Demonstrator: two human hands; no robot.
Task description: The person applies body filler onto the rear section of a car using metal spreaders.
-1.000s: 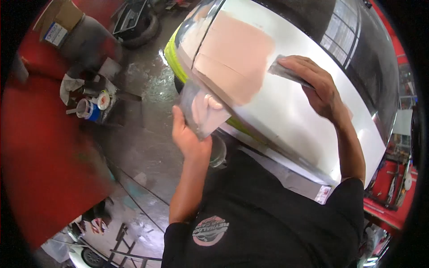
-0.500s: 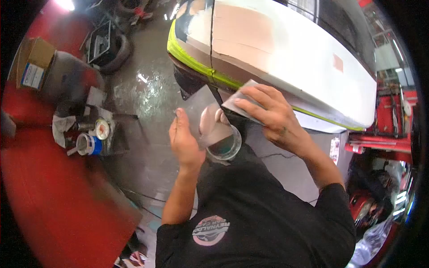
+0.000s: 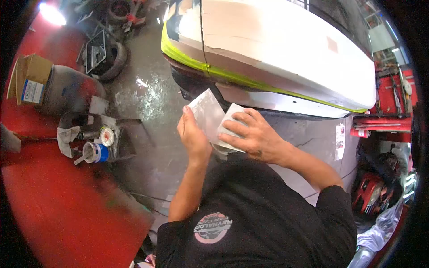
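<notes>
My left hand [image 3: 195, 138] is closed on a square flat plate [image 3: 206, 111], grey and glossy with pale smears, its thumb along the left edge. My right hand [image 3: 254, 136] holds a whitish rectangular flat spreader [image 3: 231, 126], fingers spread across its face. The spreader's left edge meets or overlaps the plate's right side; exact contact is unclear. Just under both hands, a round clear tub [image 3: 221, 150] shows only part of its rim. Beyond them is a white car body panel [image 3: 286, 40] with beige filler patches and yellow-green masking tape [image 3: 214, 70] along its lower edge.
At left, a small stand holds an open can with a blue label [image 3: 102, 152] and a round lid [image 3: 107, 136]. A cardboard box [image 3: 36, 76], a tire [image 3: 117, 62] and a red panel [image 3: 58, 196] lie further left. Red shelving [image 3: 384, 123] stands at right.
The right hand and spreader have moved down and left, against or over the plate. The left hand has shifted slightly right, tilting the plate. The tub is now mostly hidden.
</notes>
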